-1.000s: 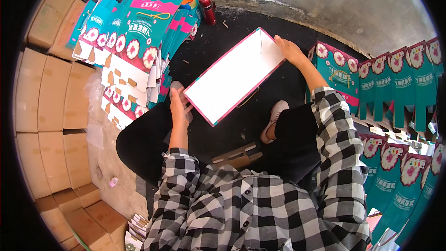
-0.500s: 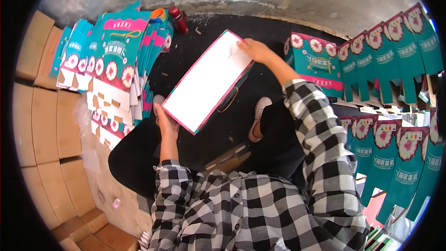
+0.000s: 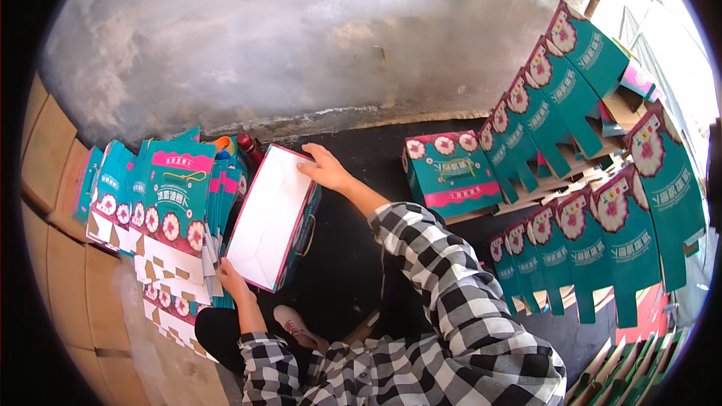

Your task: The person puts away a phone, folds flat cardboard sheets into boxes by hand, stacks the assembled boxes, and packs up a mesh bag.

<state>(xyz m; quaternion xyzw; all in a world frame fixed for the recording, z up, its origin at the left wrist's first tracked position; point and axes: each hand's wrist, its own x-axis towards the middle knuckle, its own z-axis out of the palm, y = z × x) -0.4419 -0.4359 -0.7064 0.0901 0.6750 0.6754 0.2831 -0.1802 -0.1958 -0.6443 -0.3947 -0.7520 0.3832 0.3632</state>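
Observation:
Both my hands hold a carton (image 3: 272, 214), its white inside turned up toward me, with pink edges and a teal outer side carrying a cord handle. My left hand (image 3: 236, 284) is closed on the near left corner of the carton. My right hand (image 3: 328, 168) grips its far right edge, fingers over the rim. Just left of the carton lies a pile of flat teal-and-pink printed cartons (image 3: 174, 207). A red bottle (image 3: 249, 148) stands behind the carton's far end.
A finished-looking teal carton (image 3: 454, 169) sits ahead on the right. Rows of part-folded teal cartons (image 3: 571, 244) fill the right side. Brown cardboard boxes (image 3: 68, 286) are stacked at the far left. A grey wall (image 3: 316, 45) rises ahead, with black flooring (image 3: 346, 256) below.
The view has tilted up and toward the right. Both hands have carried the carton leftward, nearer the flat carton pile, and it now stands more steeply.

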